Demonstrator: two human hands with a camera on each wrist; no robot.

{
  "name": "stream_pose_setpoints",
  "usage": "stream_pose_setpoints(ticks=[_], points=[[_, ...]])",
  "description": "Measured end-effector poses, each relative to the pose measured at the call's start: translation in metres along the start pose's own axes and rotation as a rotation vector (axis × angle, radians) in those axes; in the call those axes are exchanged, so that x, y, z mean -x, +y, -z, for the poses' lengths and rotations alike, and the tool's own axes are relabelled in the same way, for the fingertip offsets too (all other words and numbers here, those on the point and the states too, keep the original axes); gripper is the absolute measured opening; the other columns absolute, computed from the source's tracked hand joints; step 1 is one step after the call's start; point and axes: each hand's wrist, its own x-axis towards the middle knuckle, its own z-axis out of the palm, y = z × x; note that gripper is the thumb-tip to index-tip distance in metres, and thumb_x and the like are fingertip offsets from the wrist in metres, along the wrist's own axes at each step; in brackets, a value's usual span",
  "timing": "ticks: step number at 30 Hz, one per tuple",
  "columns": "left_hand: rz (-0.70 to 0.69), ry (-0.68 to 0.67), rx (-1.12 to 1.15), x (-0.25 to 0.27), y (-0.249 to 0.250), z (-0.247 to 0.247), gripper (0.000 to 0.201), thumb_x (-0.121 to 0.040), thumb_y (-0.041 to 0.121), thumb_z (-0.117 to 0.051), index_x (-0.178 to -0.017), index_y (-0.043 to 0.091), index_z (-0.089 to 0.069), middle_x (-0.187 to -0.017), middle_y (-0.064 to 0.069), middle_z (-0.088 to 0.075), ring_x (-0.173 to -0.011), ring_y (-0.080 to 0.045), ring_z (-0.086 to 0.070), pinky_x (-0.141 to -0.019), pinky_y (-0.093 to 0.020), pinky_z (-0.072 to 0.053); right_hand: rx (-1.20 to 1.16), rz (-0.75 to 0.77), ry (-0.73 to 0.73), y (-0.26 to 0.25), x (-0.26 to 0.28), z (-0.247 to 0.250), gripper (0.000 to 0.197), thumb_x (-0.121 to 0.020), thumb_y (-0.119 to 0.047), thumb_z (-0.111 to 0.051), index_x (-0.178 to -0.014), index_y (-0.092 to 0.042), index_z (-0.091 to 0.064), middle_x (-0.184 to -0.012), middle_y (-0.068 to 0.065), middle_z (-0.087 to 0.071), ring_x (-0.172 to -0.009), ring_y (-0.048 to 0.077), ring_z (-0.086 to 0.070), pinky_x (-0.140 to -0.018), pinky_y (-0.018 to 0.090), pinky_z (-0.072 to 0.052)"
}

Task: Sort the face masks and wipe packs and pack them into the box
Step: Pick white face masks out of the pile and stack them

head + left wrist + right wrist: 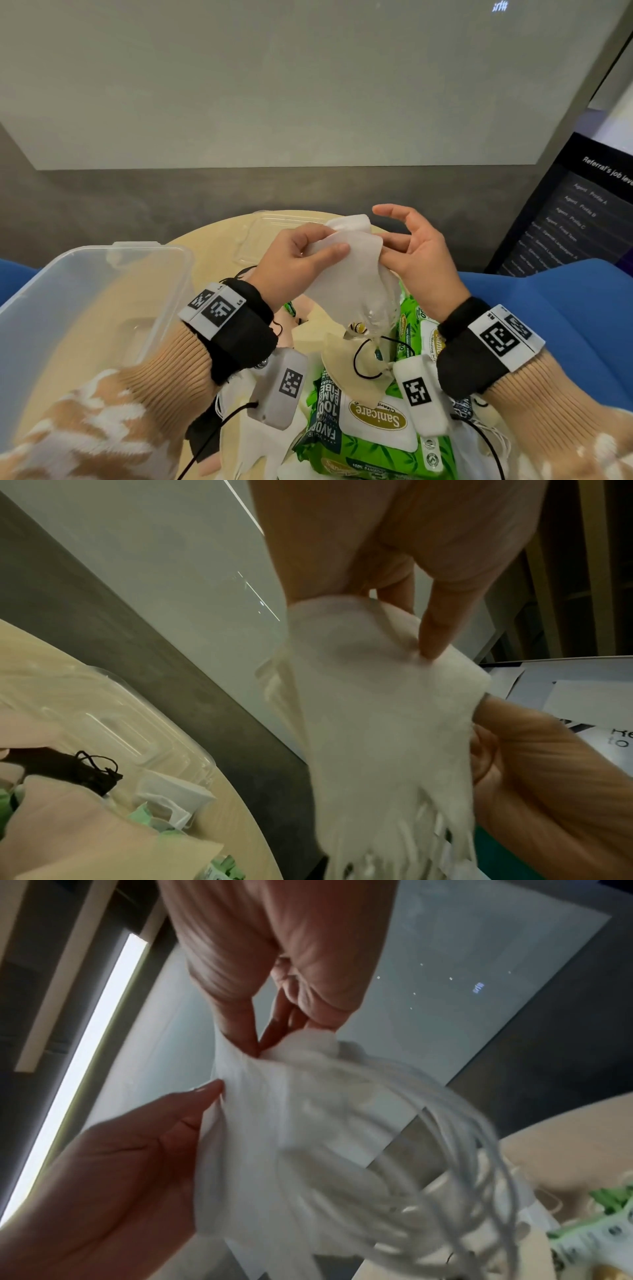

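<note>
A stack of white face masks (352, 274) is held up over the round table, ear loops (455, 1123) hanging down. My left hand (329, 245) grips its upper left edge, thumb on the front. My right hand (390, 248) pinches the right edge (240, 1064) between thumb and lower fingers, index finger raised. The clear plastic box (85, 308) stands at the left, apart from both hands. Green wipe packs (370, 428) lie under my wrists, with a beige mask (346, 370) with black loops on them. A black mask (68, 767) lies on the table.
The box's clear lid (274, 233) lies at the table's far edge. More white masks (260, 445) lie near me. Blue seating (565, 325) surrounds the wooden table (212, 260). A grey wall and a dark sign (565, 222) stand behind.
</note>
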Motion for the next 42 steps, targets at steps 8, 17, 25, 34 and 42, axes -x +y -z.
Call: stream_pose_setpoints(ticks=[8,17,25,34,42], points=[[-0.071,0.195,0.035,-0.001,-0.005,-0.01,0.019,-0.078,0.032,-0.063,-0.088,0.016,-0.062,-0.08,0.009,-0.061,-0.071,-0.005,-0.056,-0.062,-0.018,-0.047,-0.072,-0.041,0.056,0.005,0.0,-0.006,0.046,-0.086,-0.002,-0.064,-0.113,-0.037,-0.05,-0.092,-0.001,-0.075,-0.094,0.017,-0.07,-0.083,0.04,-0.057],[-0.044,0.267,-0.005,-0.002,-0.006,-0.016,0.023,-0.076,0.036,-0.06,-0.081,0.015,-0.053,-0.081,-0.003,-0.056,-0.071,-0.012,-0.051,-0.062,-0.027,-0.044,-0.135,-0.07,0.042,0.003,0.001,-0.006,0.033,-0.09,-0.013,-0.06,-0.112,-0.036,-0.051,-0.092,-0.001,-0.074,-0.092,0.016,-0.069,-0.078,0.032,-0.057],[-0.072,0.096,0.043,0.0,0.001,-0.009,0.019,-0.079,0.019,-0.062,-0.091,0.031,-0.053,-0.091,0.001,-0.059,-0.07,-0.014,-0.06,-0.058,-0.03,-0.052,0.004,-0.162,-0.123,0.007,0.001,-0.002,0.054,-0.082,-0.01,-0.069,-0.126,-0.028,-0.043,-0.094,0.009,-0.074,-0.088,0.022,-0.071,-0.083,0.043,-0.056],[0.041,-0.308,-0.157,-0.001,0.003,0.009,0.029,-0.082,-0.005,-0.065,-0.072,0.021,-0.07,-0.077,0.014,-0.068,-0.08,-0.003,-0.062,-0.084,-0.021,-0.048,0.042,-0.114,-0.181,0.011,0.007,0.006,0.077,-0.092,-0.013,-0.057,-0.148,-0.036,-0.011,-0.122,-0.002,-0.061,-0.105,0.005,-0.063,-0.087,0.022,-0.053],[0.17,-0.169,0.051,0.007,-0.002,0.007,0.022,-0.079,-0.008,-0.066,-0.07,0.011,-0.07,-0.077,-0.003,-0.07,-0.077,-0.012,-0.066,-0.074,-0.021,-0.053,0.159,-0.209,-0.362,0.016,0.01,0.014,0.087,-0.076,0.003,-0.073,-0.143,-0.029,-0.028,-0.113,-0.004,-0.063,-0.088,0.007,-0.068,-0.063,0.021,-0.054]])
